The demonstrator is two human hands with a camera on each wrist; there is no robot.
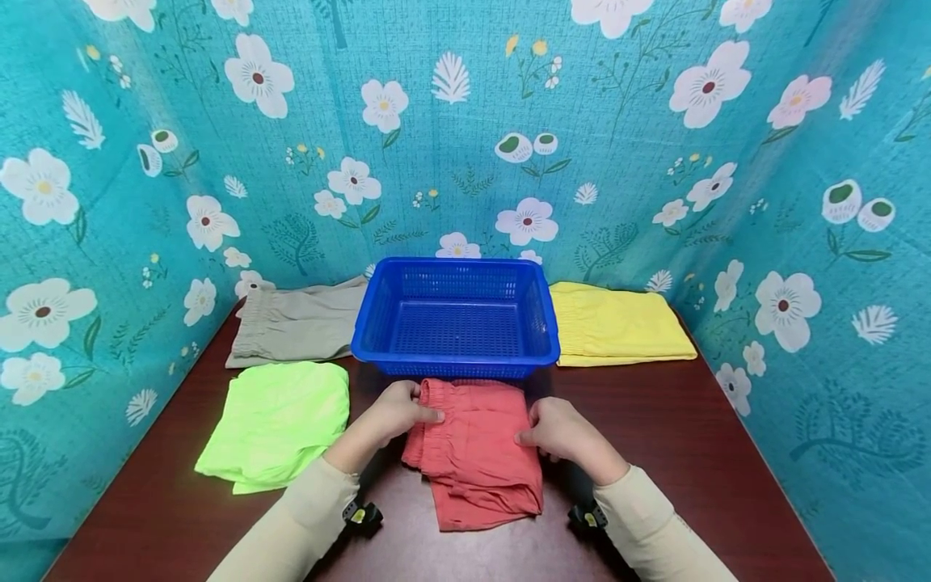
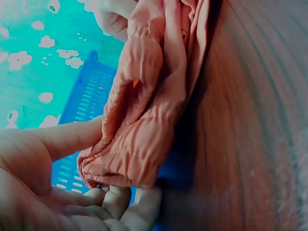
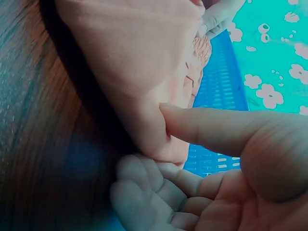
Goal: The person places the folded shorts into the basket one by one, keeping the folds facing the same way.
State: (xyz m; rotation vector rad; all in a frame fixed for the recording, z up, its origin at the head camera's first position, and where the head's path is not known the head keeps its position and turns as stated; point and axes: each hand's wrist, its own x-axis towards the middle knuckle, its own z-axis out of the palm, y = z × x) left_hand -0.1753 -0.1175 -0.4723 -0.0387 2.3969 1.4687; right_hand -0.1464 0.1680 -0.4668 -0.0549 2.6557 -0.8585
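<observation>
A pair of folded red elastic-waist pants (image 1: pixel 480 444) is held between both hands, just in front of a blue plastic basket (image 1: pixel 367 323). My left hand (image 1: pixel 398 414) pinches the gathered waistband end, thumb on top and fingers underneath. In the left wrist view, the waistband (image 2: pixel 139 144) shows several gathered layers. At the opposite edge, my right hand (image 1: pixel 563 432) pinches the cloth, its thumb pressing the upper face and its fingers curled below. The lower layer of the pants hangs out toward me past the upper fold.
Folded grey pants (image 1: pixel 298 323) lie left of the basket, folded yellow pants (image 1: pixel 618 323) right of it. A neon green folded garment (image 1: pixel 284 420) lies on the dark wooden table (image 1: pixel 691 453) beside my left arm. Floral teal cloth (image 1: pixel 465 105) surrounds the table's back and sides.
</observation>
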